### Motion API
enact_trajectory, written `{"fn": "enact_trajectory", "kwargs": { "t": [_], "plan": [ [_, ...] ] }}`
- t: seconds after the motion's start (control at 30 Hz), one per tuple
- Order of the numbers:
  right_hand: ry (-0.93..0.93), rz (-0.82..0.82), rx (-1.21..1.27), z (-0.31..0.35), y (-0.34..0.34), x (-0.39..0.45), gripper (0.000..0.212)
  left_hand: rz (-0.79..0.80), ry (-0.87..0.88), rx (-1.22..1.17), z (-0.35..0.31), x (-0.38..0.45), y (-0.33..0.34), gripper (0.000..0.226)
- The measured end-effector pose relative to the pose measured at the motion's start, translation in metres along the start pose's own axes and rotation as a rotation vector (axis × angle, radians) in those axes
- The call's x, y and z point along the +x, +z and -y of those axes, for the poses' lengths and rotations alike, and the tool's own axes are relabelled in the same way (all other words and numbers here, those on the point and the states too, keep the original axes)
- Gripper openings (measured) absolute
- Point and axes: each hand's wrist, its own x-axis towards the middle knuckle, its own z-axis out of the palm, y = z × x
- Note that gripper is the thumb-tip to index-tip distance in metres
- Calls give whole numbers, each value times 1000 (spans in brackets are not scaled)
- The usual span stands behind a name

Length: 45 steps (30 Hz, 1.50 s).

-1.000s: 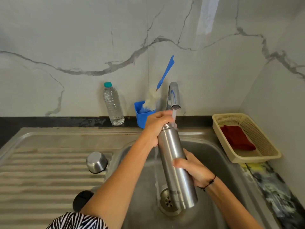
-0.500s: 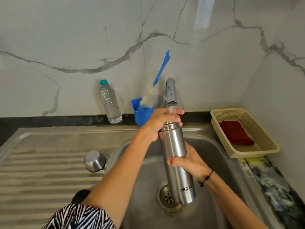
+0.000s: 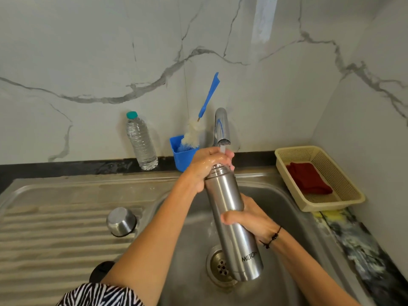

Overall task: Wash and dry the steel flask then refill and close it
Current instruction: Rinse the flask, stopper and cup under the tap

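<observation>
Tall brushed-steel cylindrical flask (image 3: 231,219) held tilted over the stainless-steel sink basin (image 3: 276,202), neck up under the chrome tap (image 3: 221,127), base low above the round drain strainer (image 3: 219,265). Thin stream of water (image 3: 223,149) runs from the spout onto the top of the flask.

Left hand (image 3: 207,166) — wet, fingers curled round the flask's neck and mouth, covering the opening. Right hand (image 3: 249,217) wraps the flask at mid-body from behind, thumb in front; a black cord bracelet (image 3: 272,237) on that wrist.

On the ribbed steel draining board (image 3: 44,228): a small steel cup-shaped cap (image 3: 121,221), upside down, near the basin edge. A round black object (image 3: 100,270) lies lower on the board, partly hidden by the left arm — cannot tell what it is.

Against the marble wall: clear plastic water bottle with a teal cap (image 3: 141,142), upright; beside it a blue plastic holder (image 3: 182,154) with a white-bristled, blue-handled bottle brush (image 3: 198,124) leaning in it. Right of the sink, a beige plastic basket (image 3: 344,184) with a folded dark-red cloth (image 3: 309,178) inside.
</observation>
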Motion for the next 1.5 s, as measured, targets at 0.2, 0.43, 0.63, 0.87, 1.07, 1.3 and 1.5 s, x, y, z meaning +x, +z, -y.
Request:
{"fn": "enact_trajectory", "kwargs": {
  "t": [0.2,0.43,0.63,0.87,1.07,1.3,1.5],
  "plan": [
    [33,-343,-359,-7,15,11,64,-593,145,377,24,4,31,25],
    [-43,-422,-160,-25,19,0,64,-274,64,112,37,-15,29,43],
    [-88,-356,-132,-18,10,0,65,-122,155,235,43,-47,22,59],
    [17,-307,-199,-21,20,20,72,-236,-34,308,53,-48,14,35],
    [-12,-307,-160,-27,18,34,74,-325,111,540,65,-41,7,39],
    [-39,-308,-268,-29,8,40,75,-329,145,555,74,-34,2,38],
    [157,-219,-536,-38,3,31,73,-236,-70,407,88,-31,-3,32]
  ]
}}
